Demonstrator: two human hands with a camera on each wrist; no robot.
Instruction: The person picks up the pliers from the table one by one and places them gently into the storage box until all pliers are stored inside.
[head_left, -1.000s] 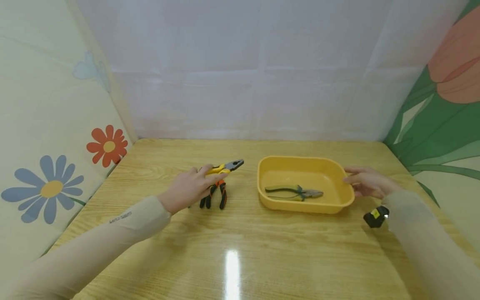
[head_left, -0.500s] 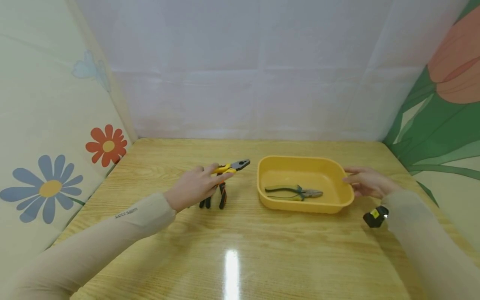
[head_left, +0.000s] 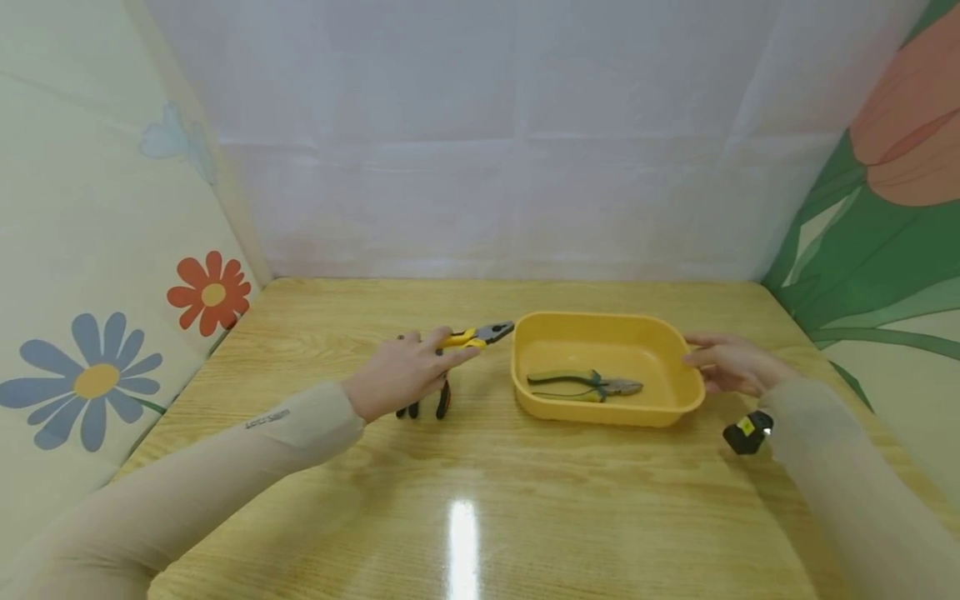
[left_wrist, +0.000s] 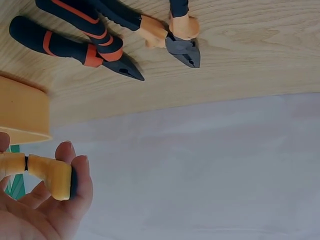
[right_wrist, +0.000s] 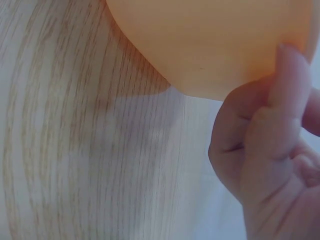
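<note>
My left hand point(head_left: 401, 371) grips the yellow handles of a pair of pliers point(head_left: 495, 333), raised above the table. Their grey tip points right and shows just by the left rim of the yellow plastic basin point(head_left: 607, 414). In the left wrist view, fingers curl round the pliers' yellow handle point(left_wrist: 55, 175); the metal head is hidden there. At the basin's right end, my right hand point(head_left: 738, 367) holds the rim. The right wrist view shows the thumb point(right_wrist: 290, 95) pressed to the basin's wall point(right_wrist: 200, 45). Green-handled pliers point(head_left: 618, 387) lie inside the basin.
Under and beside my left hand lie black-and-orange pliers point(left_wrist: 120, 66) and a second pair with black-and-orange handles point(left_wrist: 184, 50). A black-and-yellow tape measure point(head_left: 746, 433) sits near my right wrist. White cloth point(head_left: 450, 208) rises behind the wooden table point(head_left: 570, 517).
My left hand has carried the yellow-handled pliers rightward, from beside the black-and-orange pliers to near the basin's left rim. My right hand and the basin look almost still.
</note>
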